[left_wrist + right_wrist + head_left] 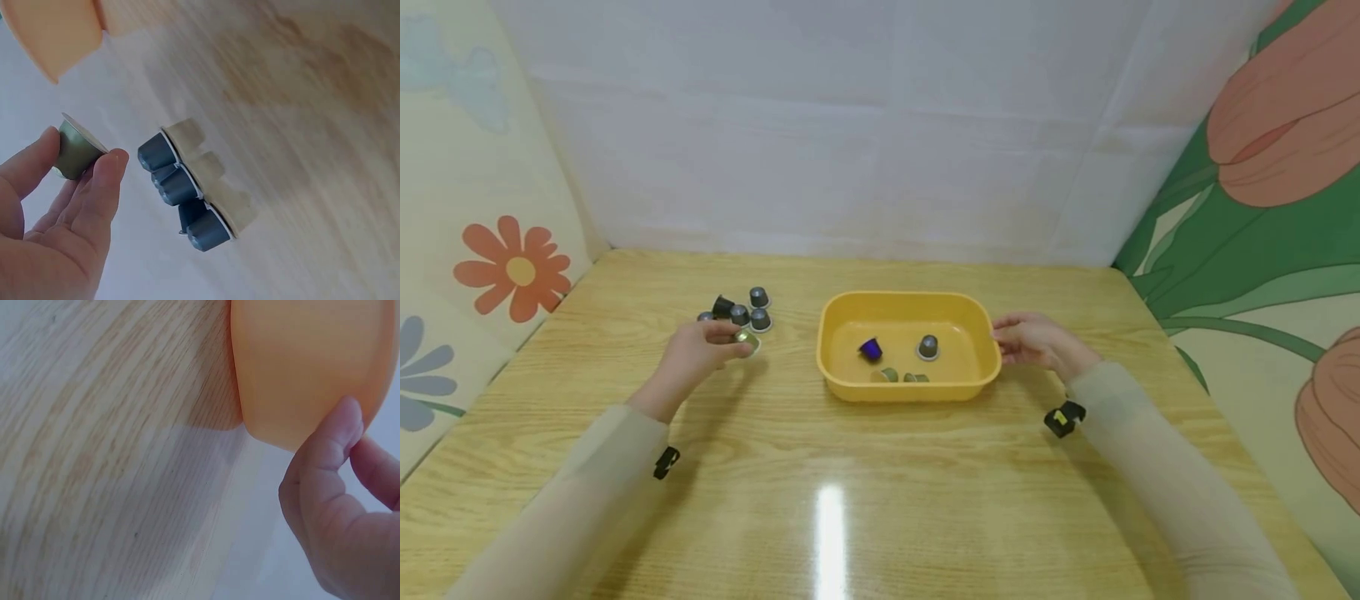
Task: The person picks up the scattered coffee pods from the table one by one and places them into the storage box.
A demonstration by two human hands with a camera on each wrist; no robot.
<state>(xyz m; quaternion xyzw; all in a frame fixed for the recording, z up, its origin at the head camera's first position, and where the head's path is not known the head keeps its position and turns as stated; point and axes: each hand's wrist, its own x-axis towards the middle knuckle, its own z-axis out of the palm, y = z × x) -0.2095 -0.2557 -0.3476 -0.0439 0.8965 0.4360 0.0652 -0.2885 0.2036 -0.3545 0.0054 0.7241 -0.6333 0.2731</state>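
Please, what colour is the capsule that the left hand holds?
The capsule is green; it shows best in the left wrist view.

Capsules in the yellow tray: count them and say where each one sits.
4: a purple capsule left of centre, a grey capsule right of centre, a green capsule and another by the near wall, which partly covers both and may hide more.

Dark capsules (740, 315): near side is being blocked by left hand (688, 358).
Yellow tray (910, 392): top is being left open, right end blocked by right hand (1037, 340).
Tabletop (797, 337): passage is being left between capsules and tray.
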